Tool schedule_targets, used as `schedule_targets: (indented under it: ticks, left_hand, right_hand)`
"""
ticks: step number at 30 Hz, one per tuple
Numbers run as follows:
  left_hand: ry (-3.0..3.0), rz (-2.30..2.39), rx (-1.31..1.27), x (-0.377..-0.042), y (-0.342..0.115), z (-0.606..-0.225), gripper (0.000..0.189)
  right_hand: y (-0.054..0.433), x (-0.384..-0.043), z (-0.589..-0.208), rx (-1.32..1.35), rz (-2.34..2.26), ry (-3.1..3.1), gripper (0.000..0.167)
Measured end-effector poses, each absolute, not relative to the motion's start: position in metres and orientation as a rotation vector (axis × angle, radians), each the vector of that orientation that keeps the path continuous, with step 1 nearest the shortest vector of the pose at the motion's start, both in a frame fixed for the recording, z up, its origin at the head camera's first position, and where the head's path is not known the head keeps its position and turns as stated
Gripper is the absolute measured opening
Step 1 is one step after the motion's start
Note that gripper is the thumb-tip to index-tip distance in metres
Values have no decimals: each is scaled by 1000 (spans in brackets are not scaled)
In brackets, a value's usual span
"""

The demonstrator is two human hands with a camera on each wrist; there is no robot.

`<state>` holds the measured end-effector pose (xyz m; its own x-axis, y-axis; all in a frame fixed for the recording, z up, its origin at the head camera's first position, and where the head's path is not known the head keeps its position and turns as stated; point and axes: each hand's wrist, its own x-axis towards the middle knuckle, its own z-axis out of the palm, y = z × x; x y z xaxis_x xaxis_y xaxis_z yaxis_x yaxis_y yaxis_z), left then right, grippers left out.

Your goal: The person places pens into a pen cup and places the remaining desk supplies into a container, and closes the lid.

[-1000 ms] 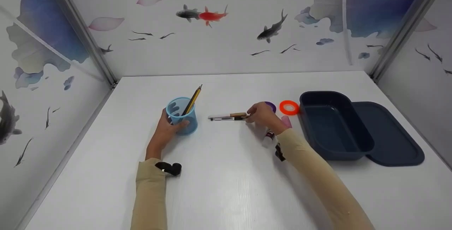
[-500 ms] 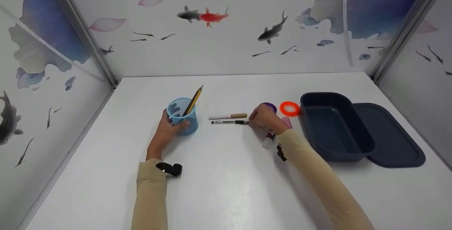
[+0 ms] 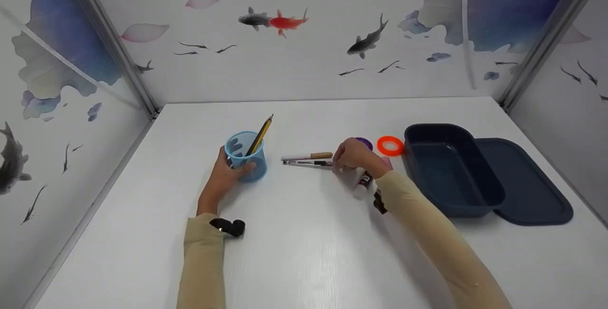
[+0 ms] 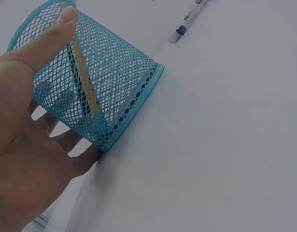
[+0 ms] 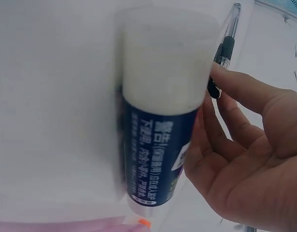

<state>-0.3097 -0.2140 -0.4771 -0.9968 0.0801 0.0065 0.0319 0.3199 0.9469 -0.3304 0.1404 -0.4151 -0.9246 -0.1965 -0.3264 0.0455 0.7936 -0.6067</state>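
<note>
My left hand [image 3: 227,176] grips a light-blue mesh pen cup [image 3: 254,169], thumb over its near side and fingers around the far side. A yellow-and-black striped pencil [image 3: 261,135] leans in the cup beside a dark slim stick. In the right wrist view, my right hand [image 5: 249,130] pinches the end of a clear pen with a black grip [image 5: 228,46] between thumb and fingers. That pen points left toward the cup, low over the white table. Just behind it lies a white marker with a brown cap [image 3: 320,155].
A glue stick [image 3: 364,183] and a pink object [image 3: 387,162] lie by my right wrist. Beyond are a purple ring [image 3: 365,143], partly hidden, and an orange ring [image 3: 390,146]. At right stands a dark-blue box [image 3: 446,171] beside its flat lid [image 3: 534,190]. Printed walls enclose the table.
The pen shifted toward me and away from the marker, then its left end swung back close to the marker. My left hand and the cup stay in place.
</note>
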Motion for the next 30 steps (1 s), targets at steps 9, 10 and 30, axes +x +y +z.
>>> schedule_targets:
  ticks: [9, 10, 30]
  left_hand:
    - [2530, 1803, 70, -309, -215, -477, 108]
    - [2529, 1804, 71, -309, -215, -477, 108]
    - [2515, 1790, 59, -310, -213, -476, 105]
  right_hand:
    - [128, -330, -390, -174, -1033, 2577, 25]
    - [126, -330, -387, -183, -1036, 2582, 25]
    - [119, -314, -360, -386, -1400, 2694, 24]
